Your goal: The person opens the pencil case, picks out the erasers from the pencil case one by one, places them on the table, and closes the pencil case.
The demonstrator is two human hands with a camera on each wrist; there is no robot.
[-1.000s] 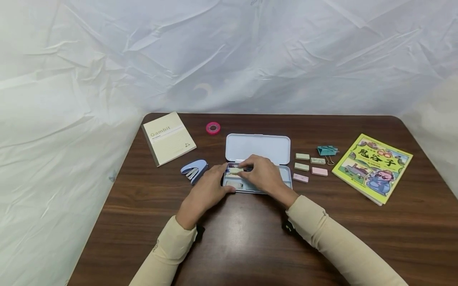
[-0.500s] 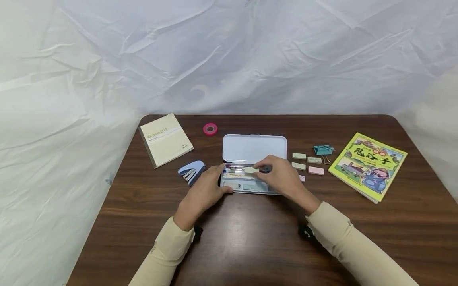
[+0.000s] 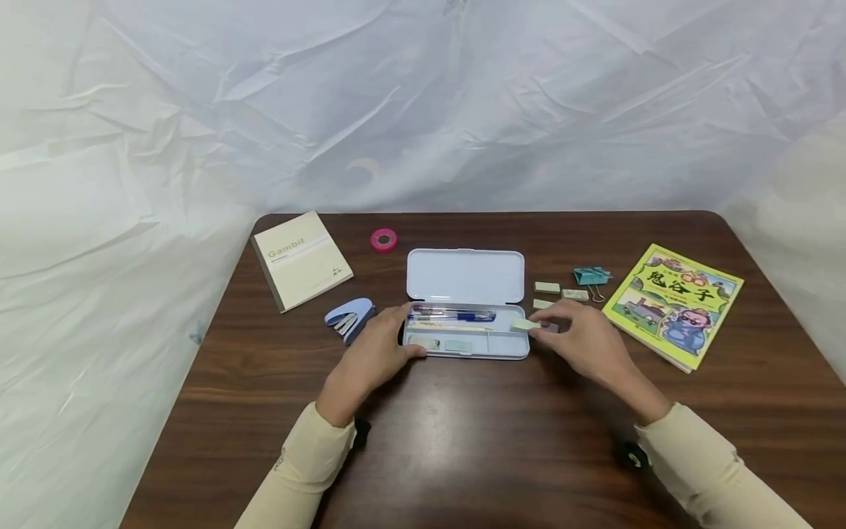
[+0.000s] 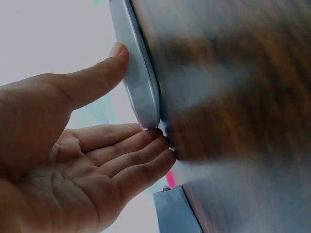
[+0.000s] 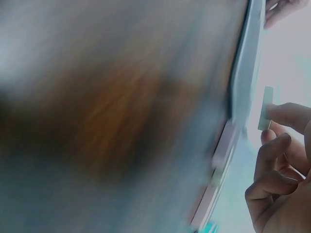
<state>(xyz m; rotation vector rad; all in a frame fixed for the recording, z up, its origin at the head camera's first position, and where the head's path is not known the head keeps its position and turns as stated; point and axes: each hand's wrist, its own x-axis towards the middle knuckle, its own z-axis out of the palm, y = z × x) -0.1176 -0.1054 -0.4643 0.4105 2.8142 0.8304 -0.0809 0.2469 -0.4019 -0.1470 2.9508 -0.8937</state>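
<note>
An open pencil case [image 3: 509, 345] lies at mid-table in the head view, its lid [image 3: 465, 275] tipped back. Pens [image 3: 456, 315] fill its rear compartment; a pale green eraser [image 3: 458, 346] and a whitish piece [image 3: 426, 343] lie in the front one. My left hand [image 3: 371, 353] holds the case's left end, thumb against the front wall and fairly straight fingers at the end. Between thumb and finger, my right hand [image 3: 588, 342] pinches a pale green eraser [image 3: 525, 324] above the case's right end; the right wrist view shows that eraser [image 5: 266, 108] too.
Loose erasers [image 3: 546, 287] lie right of the case, some partly hidden by my right hand. Beyond them are a teal binder clip [image 3: 592, 275] and a yellow book [image 3: 673, 305]. Leftward are a blue stapler [image 3: 350, 319], a notebook [image 3: 302, 261] and a pink tape roll [image 3: 383, 239].
My right hand has moved rightward with the pinched eraser, from over the pens to the case's right end, uncovering the compartments. My left hand stays on the case.
</note>
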